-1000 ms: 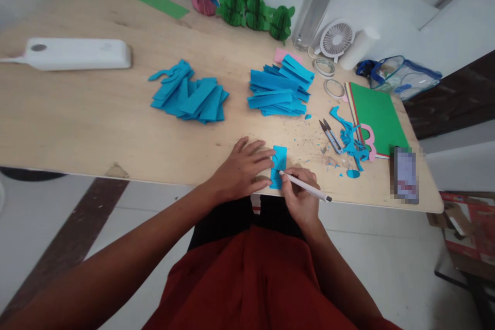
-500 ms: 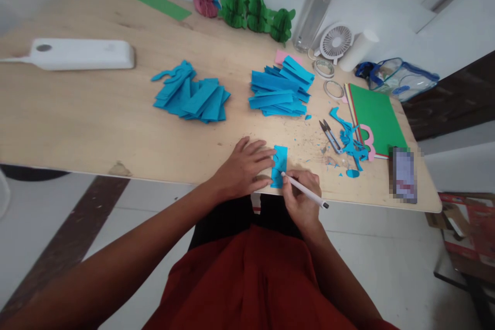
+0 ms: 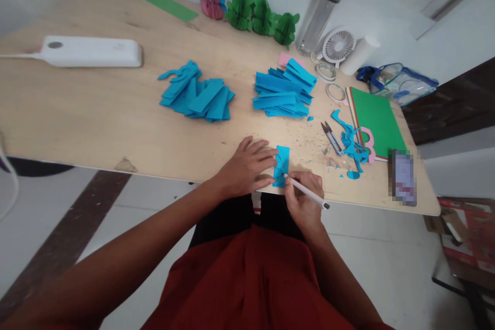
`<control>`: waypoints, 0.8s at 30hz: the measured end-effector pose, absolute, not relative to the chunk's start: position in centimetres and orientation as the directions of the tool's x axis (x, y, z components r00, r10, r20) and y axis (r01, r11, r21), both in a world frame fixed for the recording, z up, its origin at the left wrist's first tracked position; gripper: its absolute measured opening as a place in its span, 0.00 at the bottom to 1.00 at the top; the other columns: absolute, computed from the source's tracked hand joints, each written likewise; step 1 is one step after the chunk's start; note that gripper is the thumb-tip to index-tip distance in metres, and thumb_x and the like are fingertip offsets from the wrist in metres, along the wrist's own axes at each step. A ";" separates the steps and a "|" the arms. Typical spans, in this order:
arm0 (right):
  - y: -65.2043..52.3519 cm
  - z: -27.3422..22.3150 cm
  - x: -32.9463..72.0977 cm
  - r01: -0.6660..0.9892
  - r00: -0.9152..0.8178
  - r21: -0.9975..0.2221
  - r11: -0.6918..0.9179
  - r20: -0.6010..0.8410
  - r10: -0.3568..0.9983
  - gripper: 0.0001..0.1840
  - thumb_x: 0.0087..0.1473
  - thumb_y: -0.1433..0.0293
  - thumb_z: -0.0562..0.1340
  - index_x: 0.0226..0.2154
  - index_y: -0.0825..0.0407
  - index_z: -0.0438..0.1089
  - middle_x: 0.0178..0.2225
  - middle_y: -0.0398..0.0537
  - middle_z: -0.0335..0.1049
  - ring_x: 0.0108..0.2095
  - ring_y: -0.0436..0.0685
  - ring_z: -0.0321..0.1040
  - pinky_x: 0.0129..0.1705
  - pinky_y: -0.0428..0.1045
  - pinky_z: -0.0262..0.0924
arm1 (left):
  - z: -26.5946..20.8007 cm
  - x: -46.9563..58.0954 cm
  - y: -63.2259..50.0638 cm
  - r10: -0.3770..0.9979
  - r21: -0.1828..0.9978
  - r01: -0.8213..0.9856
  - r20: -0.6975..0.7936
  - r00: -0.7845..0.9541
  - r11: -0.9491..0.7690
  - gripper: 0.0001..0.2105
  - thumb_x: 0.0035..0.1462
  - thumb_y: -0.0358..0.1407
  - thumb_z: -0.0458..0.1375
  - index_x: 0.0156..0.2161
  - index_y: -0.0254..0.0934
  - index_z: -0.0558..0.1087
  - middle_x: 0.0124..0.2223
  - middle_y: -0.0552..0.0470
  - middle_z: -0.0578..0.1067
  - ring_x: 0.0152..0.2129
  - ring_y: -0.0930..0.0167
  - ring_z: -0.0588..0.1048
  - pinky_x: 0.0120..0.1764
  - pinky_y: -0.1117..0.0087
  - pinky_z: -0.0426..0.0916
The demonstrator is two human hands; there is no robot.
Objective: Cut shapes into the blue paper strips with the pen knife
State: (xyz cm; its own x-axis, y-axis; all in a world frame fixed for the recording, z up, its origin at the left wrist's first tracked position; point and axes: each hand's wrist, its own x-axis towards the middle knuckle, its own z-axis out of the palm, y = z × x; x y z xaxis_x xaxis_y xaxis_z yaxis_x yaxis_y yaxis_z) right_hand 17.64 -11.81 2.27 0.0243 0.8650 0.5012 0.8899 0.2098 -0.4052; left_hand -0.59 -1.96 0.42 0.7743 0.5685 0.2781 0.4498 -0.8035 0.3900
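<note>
A blue paper strip (image 3: 282, 160) with dark curved lines drawn on it lies at the table's front edge. My left hand (image 3: 247, 166) rests flat with fingers spread, its fingertips on the strip's left side. In my right hand (image 3: 305, 196) is a white pen (image 3: 309, 193), its tip on or just over the strip's right half. Beyond the hands lie two heaps of blue paper strips, a left heap (image 3: 201, 98) and a right heap (image 3: 284, 87). Thread snips (image 3: 331, 138) lie to the right, beside curly blue paper scraps (image 3: 350, 142).
Green paper sheets (image 3: 381, 118) and a phone (image 3: 403, 176) are on the right. Along the wall stand green paper shapes (image 3: 261, 13), a clear bottle (image 3: 319, 18), a small fan (image 3: 339, 45) and a zip pouch (image 3: 404, 82). At left lies a white power bank-like device (image 3: 93, 51).
The pen tip has shifted slightly down along the strip, and another curved line shows on it. The whole view has moved a little; my left hand stays on the paper.
</note>
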 end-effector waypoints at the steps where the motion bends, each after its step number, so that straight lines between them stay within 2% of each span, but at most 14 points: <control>1: -11.8 2.2 17.7 0.891 0.023 -0.402 0.210 0.503 0.864 0.05 0.60 0.70 0.59 0.31 0.50 0.67 0.29 0.45 0.74 0.31 0.55 0.70 0.41 0.53 0.56 | 0.4 -0.6 -2.0 0.568 0.388 0.450 0.278 0.775 -0.804 0.14 0.60 0.44 0.57 0.48 0.42 0.73 0.61 0.49 0.71 0.60 0.53 0.63 0.62 0.42 0.48; 16: -11.9 2.5 17.5 0.887 0.039 -0.422 0.186 0.471 0.881 0.05 0.59 0.70 0.58 0.31 0.49 0.67 0.29 0.45 0.74 0.32 0.57 0.70 0.42 0.54 0.58 | 0.2 -0.6 -2.0 0.565 0.389 0.446 0.281 0.776 -0.806 0.14 0.60 0.44 0.57 0.48 0.42 0.73 0.62 0.49 0.70 0.60 0.54 0.63 0.62 0.43 0.48; 21: -11.9 2.7 17.2 0.874 0.062 -0.451 0.179 0.469 0.881 0.06 0.58 0.70 0.58 0.30 0.49 0.68 0.28 0.45 0.74 0.31 0.56 0.70 0.42 0.55 0.58 | 0.2 -0.6 -1.9 0.566 0.383 0.448 0.292 0.771 -0.808 0.14 0.59 0.44 0.58 0.48 0.43 0.73 0.61 0.49 0.70 0.60 0.54 0.63 0.63 0.43 0.47; 24: -11.9 2.7 17.3 0.842 0.119 -0.519 0.148 0.447 0.887 0.05 0.58 0.69 0.58 0.30 0.49 0.68 0.29 0.45 0.74 0.32 0.57 0.70 0.42 0.55 0.59 | 0.4 -0.6 -2.0 0.566 0.386 0.449 0.280 0.775 -0.806 0.14 0.59 0.43 0.58 0.48 0.43 0.74 0.61 0.49 0.70 0.60 0.54 0.63 0.63 0.42 0.48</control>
